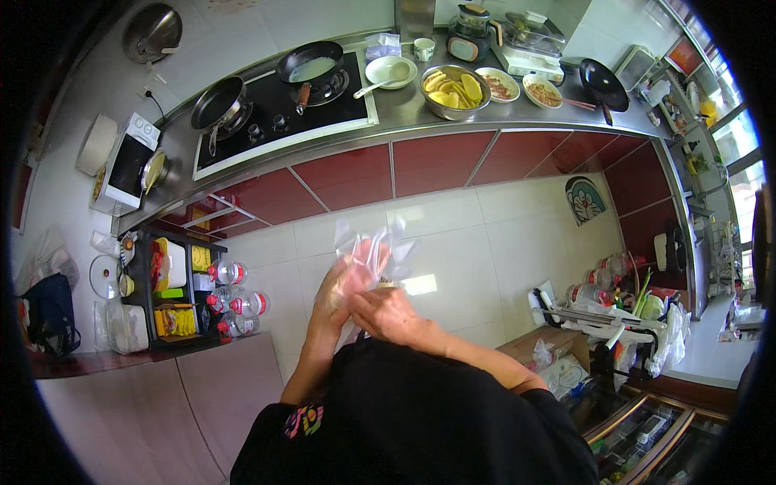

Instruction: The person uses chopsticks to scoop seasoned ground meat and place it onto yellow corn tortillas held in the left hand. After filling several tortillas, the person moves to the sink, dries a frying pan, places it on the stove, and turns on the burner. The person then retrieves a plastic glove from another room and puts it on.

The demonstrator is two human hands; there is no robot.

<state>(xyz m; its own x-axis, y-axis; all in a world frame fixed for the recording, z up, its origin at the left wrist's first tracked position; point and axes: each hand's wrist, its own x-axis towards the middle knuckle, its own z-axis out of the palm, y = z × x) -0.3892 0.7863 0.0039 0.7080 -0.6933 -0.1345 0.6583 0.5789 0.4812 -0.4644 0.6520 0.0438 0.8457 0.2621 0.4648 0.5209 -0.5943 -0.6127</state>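
Observation:
A clear, thin plastic glove (pixel 386 246) covers my left hand (pixel 349 279), its loose fingertips standing up beyond my own fingers. Inside the film my left fingers point away from me and look stretched out, though the crumpled plastic blurs them. My right hand (pixel 386 313) is closed against the left wrist side, with its fingers pinching the glove's lower part. Both hands are held close together in front of my body, above the floor and away from the counter. A small brownish edge shows between the hands, too small to make out.
Along the far counter stand a frying pan (pixel 309 65) with pale liquid, another pan (pixel 218 105), a white bowl with a spoon (pixel 391 73), a steel bowl of yellow slices (pixel 453 90), two bowls of chopped food (pixel 541 91) and a black wok (pixel 604 85). Bottles (pixel 247 304) stand left.

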